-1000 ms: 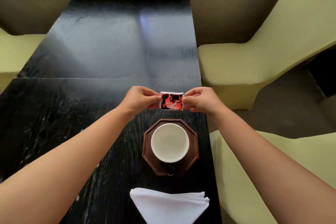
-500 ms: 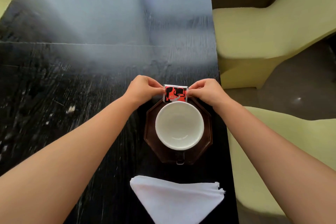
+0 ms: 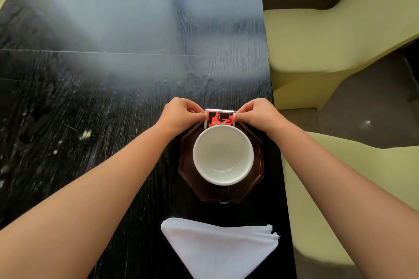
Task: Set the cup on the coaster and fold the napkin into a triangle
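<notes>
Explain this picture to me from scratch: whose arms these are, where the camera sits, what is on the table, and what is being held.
There is no machine here. The two bare arms belong to a person wearing a wide-angle camera on the head, so the head view looks forward and down, as that person sees it.

On the black wood-grain table sits a dark brown eight-sided coaster with an empty white round cup on it, its handle toward the person. Nearer lies a white cloth napkin, already folded into a triangle. Pale yellow-green seats stand to the right.

The left hand and right hand each pinch one side of a small red, black and white packet, at the cup's far rim.
</notes>
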{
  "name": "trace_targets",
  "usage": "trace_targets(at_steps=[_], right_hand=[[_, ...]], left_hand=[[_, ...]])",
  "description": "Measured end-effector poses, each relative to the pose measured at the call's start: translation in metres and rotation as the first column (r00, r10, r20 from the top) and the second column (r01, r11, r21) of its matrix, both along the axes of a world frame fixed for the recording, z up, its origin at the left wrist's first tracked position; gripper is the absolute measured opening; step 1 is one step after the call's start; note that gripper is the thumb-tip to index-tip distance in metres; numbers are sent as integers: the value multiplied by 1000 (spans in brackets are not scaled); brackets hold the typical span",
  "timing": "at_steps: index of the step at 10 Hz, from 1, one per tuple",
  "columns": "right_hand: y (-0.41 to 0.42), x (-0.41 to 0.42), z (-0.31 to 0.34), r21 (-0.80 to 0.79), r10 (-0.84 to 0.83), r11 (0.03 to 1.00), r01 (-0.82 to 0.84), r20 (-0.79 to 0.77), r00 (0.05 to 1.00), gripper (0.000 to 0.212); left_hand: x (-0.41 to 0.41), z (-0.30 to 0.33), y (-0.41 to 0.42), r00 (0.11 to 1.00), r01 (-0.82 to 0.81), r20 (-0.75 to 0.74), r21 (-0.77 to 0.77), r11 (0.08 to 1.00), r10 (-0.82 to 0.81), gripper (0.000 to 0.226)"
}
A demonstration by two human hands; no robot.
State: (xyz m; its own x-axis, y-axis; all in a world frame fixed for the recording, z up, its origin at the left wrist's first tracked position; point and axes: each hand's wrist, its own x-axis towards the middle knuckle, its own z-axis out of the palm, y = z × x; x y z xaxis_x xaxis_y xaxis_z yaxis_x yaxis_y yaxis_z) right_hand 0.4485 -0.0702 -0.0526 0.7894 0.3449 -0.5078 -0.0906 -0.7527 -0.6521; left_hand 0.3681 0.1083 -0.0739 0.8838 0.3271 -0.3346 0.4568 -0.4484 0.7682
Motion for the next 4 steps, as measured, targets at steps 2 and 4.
trace_targets(at_steps=[2, 4], right_hand=[[-3, -1, -2, -4, 5, 1000, -5, 18, 1000, 17], [-6, -6, 3, -16, -34, 999, 35, 76, 996, 12]], left_hand=[[-2, -4, -2, 1000, 6, 10, 24, 1000, -6, 10], [-7, 9, -4, 998, -62, 0, 36, 997, 62, 20]])
